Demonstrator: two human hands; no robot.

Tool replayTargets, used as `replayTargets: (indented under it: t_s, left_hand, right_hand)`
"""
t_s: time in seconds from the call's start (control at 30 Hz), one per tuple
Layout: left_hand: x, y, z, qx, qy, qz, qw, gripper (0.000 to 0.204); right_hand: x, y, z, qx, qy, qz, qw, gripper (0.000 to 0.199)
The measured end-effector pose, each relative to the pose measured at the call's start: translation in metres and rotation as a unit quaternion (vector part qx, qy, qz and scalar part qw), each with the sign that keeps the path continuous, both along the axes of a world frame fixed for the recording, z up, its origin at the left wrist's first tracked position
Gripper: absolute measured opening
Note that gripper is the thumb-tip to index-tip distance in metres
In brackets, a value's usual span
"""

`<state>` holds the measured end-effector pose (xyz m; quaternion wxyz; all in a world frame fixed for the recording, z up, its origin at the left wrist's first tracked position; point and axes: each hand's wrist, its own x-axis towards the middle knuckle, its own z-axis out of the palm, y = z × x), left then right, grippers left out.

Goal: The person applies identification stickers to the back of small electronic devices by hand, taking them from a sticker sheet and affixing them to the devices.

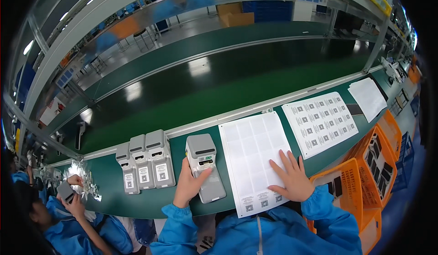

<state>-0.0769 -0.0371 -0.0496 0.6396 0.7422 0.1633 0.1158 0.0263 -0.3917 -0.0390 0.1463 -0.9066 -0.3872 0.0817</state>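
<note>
On the green bench, the left hand (188,185) is gripping a grey box (205,166); the right hand (290,178) is pressing flat, fingers spread, on the sticker sheet (253,154), which might slide and crease.

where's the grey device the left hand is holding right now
In the head view the grey device lies on the green bench at lower centre, under the left hand, between three similar grey units and the mostly peeled label sheet.
</note>
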Motion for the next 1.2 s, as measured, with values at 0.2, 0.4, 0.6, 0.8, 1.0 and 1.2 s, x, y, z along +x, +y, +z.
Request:
replayTargets:
  t_s: [0.2, 0.4, 0.6, 0.8, 1.0, 1.2]
  left_hand:
    - [0.006, -0.007, 0.012, 0.093, 0.044, 0.029, 0.994, 0.094]
    - [-0.015, -0.042, 0.009, 0.254, 0.039, 0.081, 0.963, 0.122]
    - [-0.023, -0.055, 0.007, 0.276, 0.090, 0.149, 0.945, 0.117]
    - [-0.014, -0.107, 0.031, 0.399, -0.068, -0.008, 0.914, 0.059]
    - [0.004, -0.151, 0.028, 0.408, -0.065, -0.288, 0.864, 0.071]
    - [0.011, -0.138, 0.016, 0.433, -0.092, -0.285, 0.850, 0.054]
  right_hand:
    - [0.010, -0.003, 0.005, 0.023, -0.001, 0.011, 1.000, 0.081]
    - [0.019, -0.017, 0.003, 0.091, 0.041, 0.023, 0.995, 0.072]
    - [0.018, -0.037, 0.010, 0.095, 0.045, 0.029, 0.994, 0.073]
    - [0.006, -0.041, 0.011, 0.116, 0.052, 0.082, 0.988, 0.081]
    - [-0.001, -0.025, -0.003, 0.159, 0.020, 0.098, 0.982, 0.075]
    - [-0.003, -0.029, -0.001, 0.208, -0.017, 0.081, 0.975, 0.055]
